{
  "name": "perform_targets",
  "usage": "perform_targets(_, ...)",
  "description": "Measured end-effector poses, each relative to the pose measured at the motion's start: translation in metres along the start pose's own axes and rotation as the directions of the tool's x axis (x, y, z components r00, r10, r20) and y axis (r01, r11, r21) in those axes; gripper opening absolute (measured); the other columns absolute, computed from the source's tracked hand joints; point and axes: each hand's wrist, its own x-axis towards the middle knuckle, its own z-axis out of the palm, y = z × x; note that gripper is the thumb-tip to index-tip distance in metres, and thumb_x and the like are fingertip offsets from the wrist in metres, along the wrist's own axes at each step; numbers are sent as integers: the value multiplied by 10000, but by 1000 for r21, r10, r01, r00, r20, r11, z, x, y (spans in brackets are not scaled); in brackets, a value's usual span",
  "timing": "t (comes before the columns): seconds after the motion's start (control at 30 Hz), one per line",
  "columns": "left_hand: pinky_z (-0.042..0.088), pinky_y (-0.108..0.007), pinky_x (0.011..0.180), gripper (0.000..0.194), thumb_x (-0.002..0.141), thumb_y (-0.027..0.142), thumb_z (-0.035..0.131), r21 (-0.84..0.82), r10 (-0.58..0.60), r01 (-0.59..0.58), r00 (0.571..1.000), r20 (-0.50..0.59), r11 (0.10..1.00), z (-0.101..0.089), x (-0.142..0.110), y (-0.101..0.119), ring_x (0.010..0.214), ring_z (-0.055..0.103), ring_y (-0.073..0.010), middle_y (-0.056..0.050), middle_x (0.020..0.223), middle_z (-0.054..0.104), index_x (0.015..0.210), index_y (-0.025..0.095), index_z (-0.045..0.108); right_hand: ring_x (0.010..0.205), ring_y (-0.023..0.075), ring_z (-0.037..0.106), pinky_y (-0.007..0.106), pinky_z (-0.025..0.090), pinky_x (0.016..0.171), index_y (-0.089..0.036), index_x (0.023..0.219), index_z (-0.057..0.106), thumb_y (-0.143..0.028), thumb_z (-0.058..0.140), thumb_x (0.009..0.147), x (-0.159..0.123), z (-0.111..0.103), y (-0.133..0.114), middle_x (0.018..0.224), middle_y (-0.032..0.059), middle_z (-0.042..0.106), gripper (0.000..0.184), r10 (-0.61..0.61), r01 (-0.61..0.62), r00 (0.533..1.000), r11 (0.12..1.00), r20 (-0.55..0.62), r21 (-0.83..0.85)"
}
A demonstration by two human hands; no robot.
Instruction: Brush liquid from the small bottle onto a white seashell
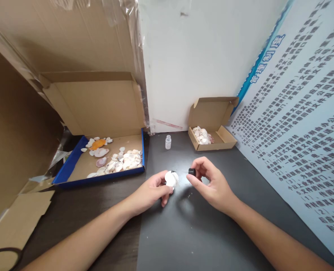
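Note:
My left hand (155,189) is closed around a white seashell piece (171,180), which seems to be more than one shell together; a small dark spot shows at its top edge. Across a narrow gap to the right, my right hand (210,184) pinches a small black cylinder (192,172) that looks like a bottle cap, between thumb and fingers. The cylinder and the shells are apart, both above the dark tabletop (167,241). Beyond them stands a small clear bottle (168,142) with a pale label, upright near the wall.
At the left, an open blue-edged cardboard box (99,178) holds many shells and an orange piece (98,144). A smaller open cardboard box (223,140) with shells stands at the back right. A printed board (302,98) lines the right side; cardboard (17,222) lies at the left.

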Motion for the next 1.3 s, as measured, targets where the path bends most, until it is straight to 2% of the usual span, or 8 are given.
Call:
perform_targets(0.13, 383, -230, 509, 219, 757, 298, 625, 10, 7, -7, 1000, 7, 1000, 1, 0, 0, 482, 463, -64, 39, 712, 508, 887, 166, 508, 622, 122, 475, 268, 421, 608, -225, 930, 484, -275, 612, 881, -1, 0, -1, 733, -29, 492, 146, -9, 4, 993, 999, 117, 43)
perform_targets(0.27, 385, -227, 512, 194, 769, 292, 613, 33, 10, -10, 1000, 20, 999, 1, 0, 0, 486, 454, -65, 47, 692, 491, 857, 173, 488, 624, 119, 467, 274, 410, 614, -224, 950, 482, -256, 606, 888, -3, 0, -2, 758, -25, 499, 142, -19, 17, 999, 1000, 46, 26)
perform_targets(0.4, 375, -221, 508, 188, 786, 301, 595, 67, 22, -24, 999, 26, 997, 2, -1, 0, 492, 437, -67, 62, 659, 458, 863, 174, 478, 623, 116, 471, 267, 417, 612, -224, 929, 488, -250, 619, 876, -3, -1, -1, 739, -34, 480, 143, -28, 22, 992, 999, 122, 49)
perform_targets(0.57, 370, -222, 519, 179, 787, 293, 588, 81, 16, -18, 999, 31, 997, 2, -1, 2, 493, 436, -65, 66, 655, 460, 850, 176, 468, 616, 117, 456, 263, 404, 605, -232, 962, 481, -245, 606, 886, -1, 0, 2, 714, -45, 464, 146, -37, 37, 999, 999, -6, -12)
perform_targets(0.77, 366, -223, 524, 181, 787, 296, 584, 83, 23, -25, 999, 30, 996, 2, -1, 2, 497, 439, -68, 64, 649, 461, 859, 170, 476, 610, 114, 467, 262, 414, 605, -229, 941, 486, -240, 603, 887, -3, 0, -2, 716, -43, 472, 130, -42, 38, 992, 999, 121, 29)
perform_targets(0.93, 373, -225, 523, 176, 785, 299, 584, 72, 18, -21, 999, 40, 997, 1, 0, -1, 496, 436, -73, 63, 639, 461, 845, 178, 472, 627, 115, 461, 264, 407, 610, -230, 952, 483, -246, 604, 882, -3, 1, -1, 747, -35, 485, 141, -26, 26, 1000, 1000, 7, 4)
perform_targets(1.07, 379, -228, 531, 156, 788, 282, 571, 80, 19, -23, 999, 49, 997, -1, 0, -3, 495, 444, -79, 65, 612, 466, 859, 176, 482, 625, 114, 470, 261, 415, 608, -227, 921, 487, -246, 609, 873, -4, 0, -1, 737, -36, 481, 132, -27, 22, 995, 998, 93, 55)
perform_targets(1.3, 383, -228, 523, 163, 779, 288, 584, 63, 15, -18, 999, 41, 998, 0, -1, -2, 498, 442, -77, 63, 636, 461, 843, 178, 483, 627, 115, 469, 260, 415, 608, -227, 942, 479, -255, 601, 882, -2, 1, -1, 733, -37, 475, 138, -22, 20, 999, 999, 39, 45)
